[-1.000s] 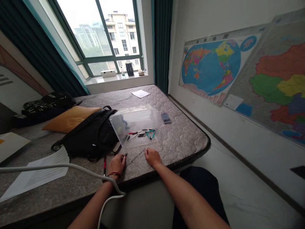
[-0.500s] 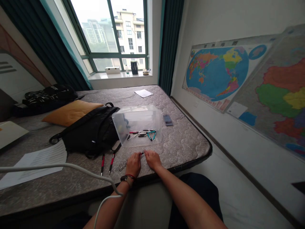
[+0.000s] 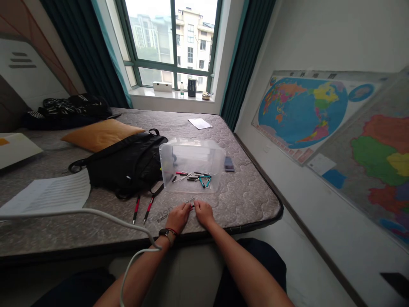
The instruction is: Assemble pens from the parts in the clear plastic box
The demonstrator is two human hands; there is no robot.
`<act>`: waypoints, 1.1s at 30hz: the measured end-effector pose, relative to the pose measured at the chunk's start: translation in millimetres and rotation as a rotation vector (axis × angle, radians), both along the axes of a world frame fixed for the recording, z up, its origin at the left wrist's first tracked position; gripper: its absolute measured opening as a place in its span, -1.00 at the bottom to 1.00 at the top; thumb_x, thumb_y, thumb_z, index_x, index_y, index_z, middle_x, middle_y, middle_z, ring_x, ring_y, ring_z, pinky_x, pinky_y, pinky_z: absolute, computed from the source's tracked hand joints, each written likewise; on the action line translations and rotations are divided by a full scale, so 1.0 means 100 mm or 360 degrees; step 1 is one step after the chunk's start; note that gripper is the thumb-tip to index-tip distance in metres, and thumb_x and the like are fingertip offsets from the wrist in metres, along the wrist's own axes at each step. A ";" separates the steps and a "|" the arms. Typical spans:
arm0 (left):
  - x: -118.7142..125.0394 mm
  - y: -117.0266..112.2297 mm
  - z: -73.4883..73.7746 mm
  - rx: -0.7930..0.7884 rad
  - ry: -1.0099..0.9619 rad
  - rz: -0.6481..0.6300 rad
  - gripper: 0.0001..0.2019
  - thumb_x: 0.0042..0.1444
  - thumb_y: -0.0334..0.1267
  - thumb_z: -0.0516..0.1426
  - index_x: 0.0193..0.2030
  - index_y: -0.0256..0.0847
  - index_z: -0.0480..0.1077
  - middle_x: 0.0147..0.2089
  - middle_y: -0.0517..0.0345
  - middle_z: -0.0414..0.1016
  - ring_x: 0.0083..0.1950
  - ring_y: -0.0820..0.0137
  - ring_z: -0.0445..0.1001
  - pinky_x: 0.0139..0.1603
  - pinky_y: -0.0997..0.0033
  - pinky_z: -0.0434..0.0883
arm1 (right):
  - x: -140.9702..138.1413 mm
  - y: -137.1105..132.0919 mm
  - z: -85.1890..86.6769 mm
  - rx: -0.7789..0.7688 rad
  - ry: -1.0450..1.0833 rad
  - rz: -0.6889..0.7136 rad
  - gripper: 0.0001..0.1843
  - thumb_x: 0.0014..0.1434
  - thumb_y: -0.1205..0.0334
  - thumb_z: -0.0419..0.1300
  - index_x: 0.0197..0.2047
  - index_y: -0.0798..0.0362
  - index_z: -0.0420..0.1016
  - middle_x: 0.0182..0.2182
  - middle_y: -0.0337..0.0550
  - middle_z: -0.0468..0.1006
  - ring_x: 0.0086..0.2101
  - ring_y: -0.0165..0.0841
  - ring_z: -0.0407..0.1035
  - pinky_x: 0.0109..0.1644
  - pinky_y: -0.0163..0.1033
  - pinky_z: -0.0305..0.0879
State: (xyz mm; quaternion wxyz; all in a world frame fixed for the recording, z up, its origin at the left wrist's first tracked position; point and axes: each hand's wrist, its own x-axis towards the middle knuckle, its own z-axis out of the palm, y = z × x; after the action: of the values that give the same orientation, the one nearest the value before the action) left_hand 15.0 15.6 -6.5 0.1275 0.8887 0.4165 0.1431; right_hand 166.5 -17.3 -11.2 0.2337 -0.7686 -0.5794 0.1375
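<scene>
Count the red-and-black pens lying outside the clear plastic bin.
2. One pen and a second pen lie side by side on the mattress, in front of the black bag; others could be hidden under the bag.

A small silvery piece (image 3: 191,201) sits against the fingers (image 3: 187,208) of both hands. Red and teal pen parts (image 3: 193,177) lie heaped in a clear plastic box (image 3: 191,155).

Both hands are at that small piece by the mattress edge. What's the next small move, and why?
Probably lift the small piece from between your left hand and right hand into the clear plastic box just ahead, since pens already lie inside it.
</scene>
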 end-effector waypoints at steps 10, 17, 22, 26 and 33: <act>0.01 -0.01 0.00 -0.0126 0.0008 0.0052 -0.63 0.38 -0.04 -0.16 0.02 -0.04 0.40 -0.12 0.04 0.54 -0.16 0.29 0.53 -0.18 0.40 0.32 | 0.04 0.05 -0.07 0.0093 0.0227 -0.0034 -0.51 0.38 0.09 -0.11 -0.42 0.01 0.54 -0.43 -0.12 0.62 -0.40 -0.32 0.42 -0.35 -0.32 0.08; 0.00 -0.01 -0.06 -0.0120 -0.0076 0.0048 -0.67 0.37 -0.11 -0.12 0.11 -0.09 0.34 -0.07 0.00 0.55 -0.12 0.27 0.55 -0.20 0.41 0.35 | 0.12 0.13 -0.15 0.0124 0.0353 0.0029 -0.46 0.35 0.05 -0.11 -0.54 0.04 0.47 -0.54 -0.18 0.54 -0.49 -0.35 0.33 -0.39 -0.33 0.08; -0.01 -0.02 -0.04 -0.0027 -0.0058 0.0045 -0.63 0.38 -0.06 -0.17 -0.04 -0.07 0.41 -0.16 0.03 0.54 -0.21 0.29 0.54 -0.29 0.42 0.33 | 0.15 0.16 -0.17 0.0161 0.0457 0.0048 -0.44 0.32 0.02 -0.12 -0.59 0.03 0.42 -0.61 -0.20 0.49 -0.53 -0.35 0.28 -0.42 -0.32 0.10; 0.00 -0.02 -0.05 -0.0016 -0.0062 0.0086 -0.60 0.39 -0.06 -0.19 -0.09 -0.11 0.42 -0.19 0.00 0.55 -0.20 0.28 0.54 -0.27 0.40 0.33 | 0.17 0.17 -0.19 0.0178 0.0536 0.0059 -0.45 0.31 0.01 -0.10 -0.61 0.03 0.39 -0.64 -0.21 0.45 -0.55 -0.35 0.25 -0.43 -0.31 0.11; -0.01 -0.01 -0.12 -0.0034 -0.0147 0.0067 -0.63 0.37 -0.07 -0.14 0.15 -0.10 0.32 -0.06 -0.01 0.56 -0.17 0.28 0.56 -0.26 0.39 0.36 | 0.18 0.18 -0.21 0.0204 0.0661 0.0055 -0.46 0.29 -0.02 -0.11 -0.64 0.01 0.30 -0.68 -0.25 0.36 -0.57 -0.35 0.21 -0.44 -0.30 0.12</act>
State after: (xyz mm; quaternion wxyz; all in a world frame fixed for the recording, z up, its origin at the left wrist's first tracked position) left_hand 13.7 14.9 -18.5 0.1531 0.8707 0.4304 0.1822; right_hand 184.6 0.6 -32.5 0.3941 -0.6974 -0.5394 0.2596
